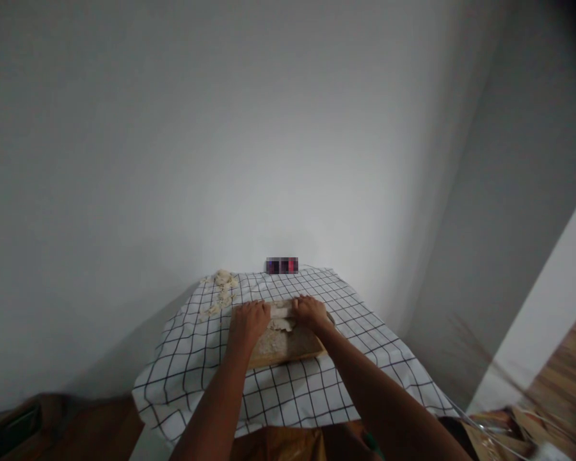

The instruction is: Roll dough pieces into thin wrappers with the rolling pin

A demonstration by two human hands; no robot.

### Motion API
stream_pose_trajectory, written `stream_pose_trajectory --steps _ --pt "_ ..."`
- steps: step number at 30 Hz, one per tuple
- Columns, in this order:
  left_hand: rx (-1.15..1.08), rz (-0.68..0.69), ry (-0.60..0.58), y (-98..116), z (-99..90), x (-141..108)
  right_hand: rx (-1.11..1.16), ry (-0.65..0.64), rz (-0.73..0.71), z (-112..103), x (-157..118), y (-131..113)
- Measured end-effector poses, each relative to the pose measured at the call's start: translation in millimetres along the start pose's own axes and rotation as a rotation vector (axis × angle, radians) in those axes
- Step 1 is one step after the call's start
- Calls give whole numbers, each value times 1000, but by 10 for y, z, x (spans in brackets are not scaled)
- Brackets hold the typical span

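Both hands rest on a flour-dusted rolling pin (281,310) lying across the far part of a wooden board (290,351). My left hand (252,316) is curled over the pin's left part. Over its right part, my right hand (311,310) has its fingers bent round the same pin. Just on the near side of the pin, between the hands, shows a ragged piece of pale dough (282,325). Flour is smeared over the board's near half. Whatever lies directly under the pin and the palms is hidden.
A white cloth with a dark grid (192,358) covers the table. Dough scraps (223,280) trail along its far left. A small pixelated object (281,265) stands at the back against the wall (288,141). Cardboard and cables (496,435) sit low at the right.
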State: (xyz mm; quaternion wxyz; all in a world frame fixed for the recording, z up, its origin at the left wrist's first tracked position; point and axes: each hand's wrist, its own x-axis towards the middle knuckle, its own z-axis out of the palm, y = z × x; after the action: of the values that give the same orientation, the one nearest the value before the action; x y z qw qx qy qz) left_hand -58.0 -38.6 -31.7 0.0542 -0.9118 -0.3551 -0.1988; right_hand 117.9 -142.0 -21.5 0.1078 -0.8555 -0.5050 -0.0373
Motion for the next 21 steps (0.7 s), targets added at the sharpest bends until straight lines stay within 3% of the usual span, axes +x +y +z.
stream_pose_trajectory --steps 8,15,21 --pt "-35 7 122 15 65 -167 44 11 -10 8 -150 13" --pt "-46 19 62 31 12 -332 43 -22 35 -68 -303 -2" --pt "52 143 16 38 -86 -459 -9 -11 -2 -142 -444 -60"
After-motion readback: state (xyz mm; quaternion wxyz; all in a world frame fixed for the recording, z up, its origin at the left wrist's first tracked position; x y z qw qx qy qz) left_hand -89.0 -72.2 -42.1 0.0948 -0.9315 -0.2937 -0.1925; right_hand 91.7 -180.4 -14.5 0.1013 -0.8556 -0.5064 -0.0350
